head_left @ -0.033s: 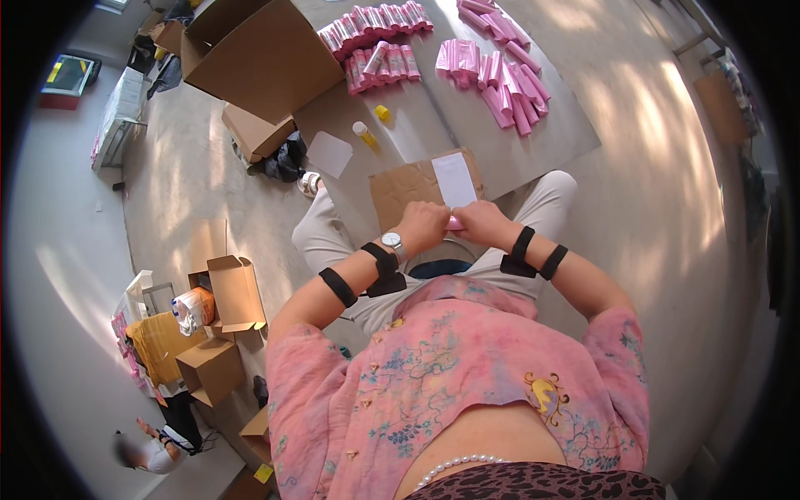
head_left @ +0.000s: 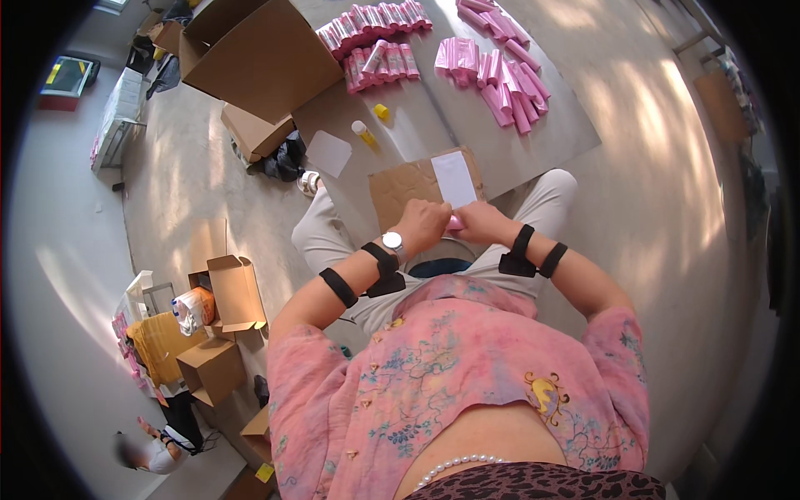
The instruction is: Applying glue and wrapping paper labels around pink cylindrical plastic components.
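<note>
Close together over the near edge of the table, my left hand [head_left: 425, 221] and my right hand [head_left: 483, 222] are closed on a small shiny pink roll [head_left: 455, 223]. Fingers cover most of it. Just beyond them lies a piece of brown cardboard [head_left: 402, 187] with a white paper sheet [head_left: 454, 177] on its right part. Farther left stand a small clear and yellow bottle [head_left: 365, 135] and a loose yellow cap [head_left: 382, 111]. A pale rounded sheet [head_left: 330, 153] lies left of the bottle.
Pink rolls with paper bands [head_left: 382, 63] sit in rows at the table's back; plain pink rolls [head_left: 515, 92] pile at the right. A large open carton [head_left: 267, 67] stands at the back left. More cartons [head_left: 237, 292] are on the floor at left, with another person [head_left: 154, 450] beyond.
My left hand has shifted very slightly, its fingers a touch higher near the sheet's lower edge. The rest looks the same.
</note>
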